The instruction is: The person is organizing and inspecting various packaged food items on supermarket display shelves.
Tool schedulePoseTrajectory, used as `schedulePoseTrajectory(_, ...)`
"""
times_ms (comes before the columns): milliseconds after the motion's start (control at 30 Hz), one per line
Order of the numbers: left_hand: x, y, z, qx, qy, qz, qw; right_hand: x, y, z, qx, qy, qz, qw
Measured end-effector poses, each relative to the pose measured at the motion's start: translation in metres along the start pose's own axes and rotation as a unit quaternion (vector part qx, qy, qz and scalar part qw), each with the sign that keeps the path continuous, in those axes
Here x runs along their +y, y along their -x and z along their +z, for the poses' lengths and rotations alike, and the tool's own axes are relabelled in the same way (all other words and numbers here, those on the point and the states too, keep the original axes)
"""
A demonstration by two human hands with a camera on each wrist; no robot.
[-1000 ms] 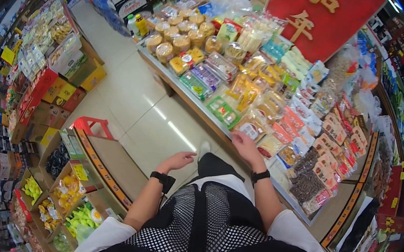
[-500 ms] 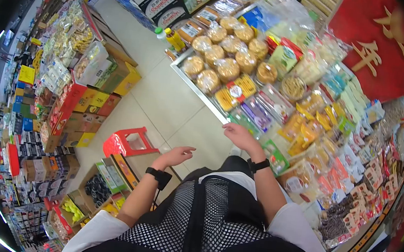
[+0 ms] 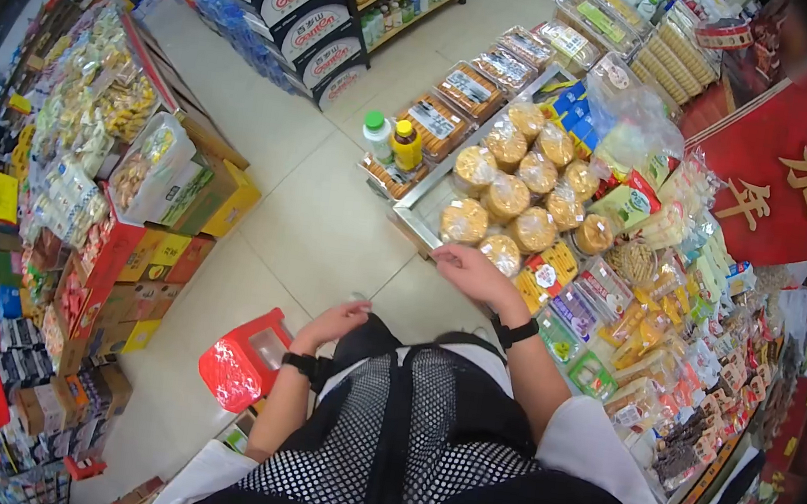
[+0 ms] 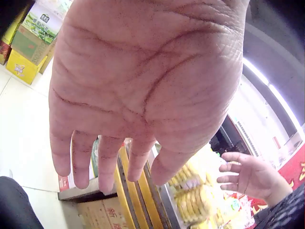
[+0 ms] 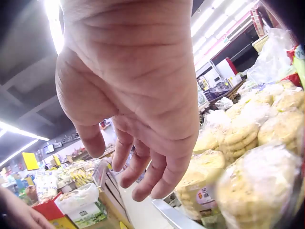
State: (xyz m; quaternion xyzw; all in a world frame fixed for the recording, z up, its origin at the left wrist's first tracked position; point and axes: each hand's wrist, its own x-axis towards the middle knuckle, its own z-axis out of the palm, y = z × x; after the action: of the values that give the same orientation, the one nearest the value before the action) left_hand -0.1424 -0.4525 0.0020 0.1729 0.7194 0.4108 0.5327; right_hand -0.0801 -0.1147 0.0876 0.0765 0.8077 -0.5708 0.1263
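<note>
Here we are at the bench [image 3: 415,223], right hand [image 3: 476,273] out ahead at the near edge, its fingers loosely bent and holding nothing, the round packs [image 3: 507,197] right beside it, bagged in clear film and crowded together. Our left hand [image 3: 334,322] is lower and further out, over the floor [image 3: 302,214], palm open, fingers relaxed and slightly spread, nothing in it either. Whether the right fingertips brush the metal rim we can't quite tell from above, though from the right wrist they seem to hang free of it

So, doing this well: we want that right hand easy and a touch higher than the rim, so the knuckles don't catch. Any contact with those packs ought to be a broad one, thumb on one side and fingers on the other, because the film looks loose and slippery and the biscuits inside could well crack under a hard pinch. Straight up looks safer than dragging, with neighbours pressed so close. The left palm is nicely placed to come underneath as support. And let's mind our sleeves and elbows: bottles [image 3: 378,135] stand near the far corner, and a red stool [image 3: 239,363] sits beyond our left forearm
</note>
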Motion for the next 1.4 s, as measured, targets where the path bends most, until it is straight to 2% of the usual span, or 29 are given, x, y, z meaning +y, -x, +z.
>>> schedulePoseTrajectory(33, -0.005, -0.001, -0.032, 0.005, -0.003, -0.004, 1.0, -0.004, -0.017, 0.011, 0.007, -0.043, -0.003, 0.999)
schedulePoseTrajectory(100, -0.006, 0.006, -0.088, 0.034, -0.022, 0.009, 0.999, -0.02, -0.037, 0.028, 0.018, -0.045, 0.012, 0.999)
schedulePoseTrajectory(300, 0.056, -0.003, -0.245, 0.049, -0.013, -0.003, 0.999, -0.073, -0.1, 0.039, 0.062, -0.084, 0.044, 0.994)
schedulePoseTrajectory(500, 0.106, -0.099, -0.338, 0.017, 0.069, -0.017, 0.997, -0.084, -0.151, 0.013, 0.182, -0.126, 0.054, 0.974)
schedulePoseTrajectory(533, 0.115, -0.118, -0.35, 0.004, 0.096, -0.016, 0.995, -0.083, -0.159, 0.006, 0.207, -0.133, 0.06, 0.967)
schedulePoseTrajectory(567, 0.125, -0.136, -0.36, 0.001, 0.086, -0.022, 0.996, -0.066, -0.17, 0.001, 0.232, -0.137, 0.028, 0.963)
schedulePoseTrajectory(633, 0.153, -0.174, -0.375, -0.023, 0.114, -0.057, 0.992, -0.061, -0.179, -0.01, 0.27, -0.16, 0.04, 0.949)
schedulePoseTrajectory(700, 0.18, -0.219, -0.387, -0.045, 0.091, -0.065, 0.993, -0.063, -0.193, -0.024, 0.337, -0.185, 0.046, 0.922)
schedulePoseTrajectory(800, 0.214, -0.283, -0.395, -0.11, 0.062, -0.081, 0.989, -0.081, -0.199, -0.04, 0.391, -0.198, 0.078, 0.896)
schedulePoseTrajectory(833, 0.222, -0.307, -0.394, -0.115, 0.061, -0.078, 0.988, -0.086, -0.2, -0.043, 0.415, -0.198, 0.062, 0.886)
schedulePoseTrajectory(933, 0.245, -0.371, -0.378, -0.157, 0.041, -0.086, 0.983, -0.102, -0.196, -0.046, 0.471, -0.189, 0.111, 0.854)
schedulePoseTrajectory(1033, 0.262, -0.413, -0.348, -0.174, -0.037, -0.114, 0.978, -0.105, -0.19, -0.031, 0.554, -0.204, 0.132, 0.796)
schedulePoseTrajectory(1133, 0.269, -0.448, -0.325, -0.249, -0.021, -0.145, 0.957, -0.118, -0.191, -0.009, 0.622, -0.227, 0.172, 0.73)
schedulePoseTrajectory(1200, 0.261, -0.472, -0.318, -0.297, 0.016, -0.125, 0.947, -0.13, -0.204, 0.012, 0.696, -0.232, 0.188, 0.653)
schedulePoseTrajectory(1267, 0.252, -0.49, -0.307, -0.343, 0.053, -0.13, 0.929, -0.151, -0.221, 0.03, 0.721, -0.225, 0.215, 0.619)
schedulePoseTrajectory(1333, 0.256, -0.487, -0.301, -0.284, 0.078, -0.157, 0.943, -0.175, -0.246, 0.041, 0.749, -0.277, 0.202, 0.567)
schedulePoseTrajectory(1400, 0.258, -0.488, -0.298, -0.293, 0.106, -0.19, 0.931, -0.188, -0.266, 0.041, 0.753, -0.287, 0.218, 0.55)
